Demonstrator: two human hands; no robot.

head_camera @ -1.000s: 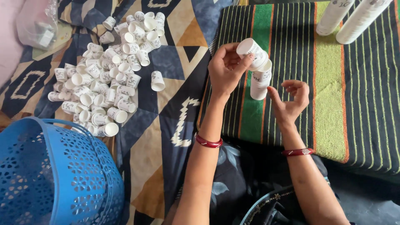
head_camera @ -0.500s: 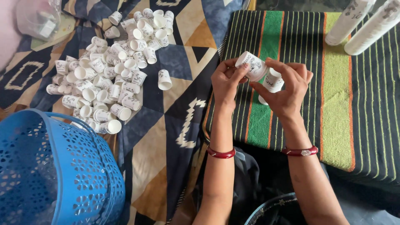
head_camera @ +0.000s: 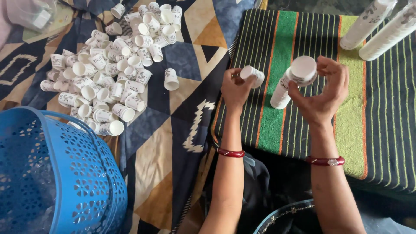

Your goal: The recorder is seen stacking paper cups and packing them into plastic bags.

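Both hands have drawn apart since half a second ago: the left hand (head_camera: 236, 89) now pinches one small white paper cup (head_camera: 252, 74), while the right hand (head_camera: 323, 93) grips a short nested cup stack (head_camera: 292, 82). Two long finished stacks (head_camera: 381, 26) lie on the striped cloth (head_camera: 268, 130); dozens of loose cups (head_camera: 104, 82) remain beside one blue basket (head_camera: 56, 182), so most stacking seems undone.

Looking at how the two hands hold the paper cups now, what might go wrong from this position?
1. The right hand grips the short stack of cups only near its top, tilted; the lower cups may slide out onto the striped mat.
2. The left hand pinches a single cup with its fingertips; it may get crushed or dropped.
3. One loose cup stands apart from the pile of cups on the patterned cloth and may roll away if bumped.
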